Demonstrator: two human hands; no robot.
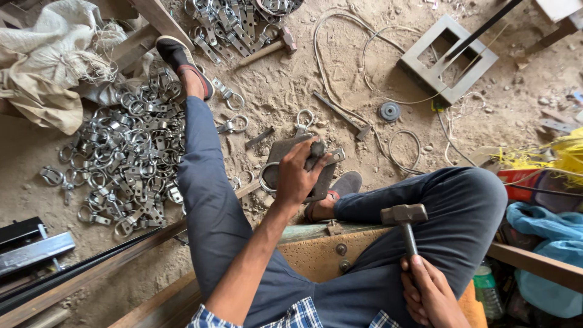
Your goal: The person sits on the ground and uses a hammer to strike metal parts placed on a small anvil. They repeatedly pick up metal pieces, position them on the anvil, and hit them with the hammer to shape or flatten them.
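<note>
Two hands busy: left hand (296,176) fingers around a dark punch (317,149), right hand (429,293) fingers around a steel-headed hammer (405,223).

There is only one camera, and it is sitting on the person's head. It is looking almost straight down at the person's own lap and legs and at the sandy floor (291,91) in front of them. It is staying close, so the left hand (296,176) is showing near the middle and the right hand (428,291) is peeking in at the bottom edge. The far side of the floor is showing along the top of the picture. No second view is sharing this scene.
</note>
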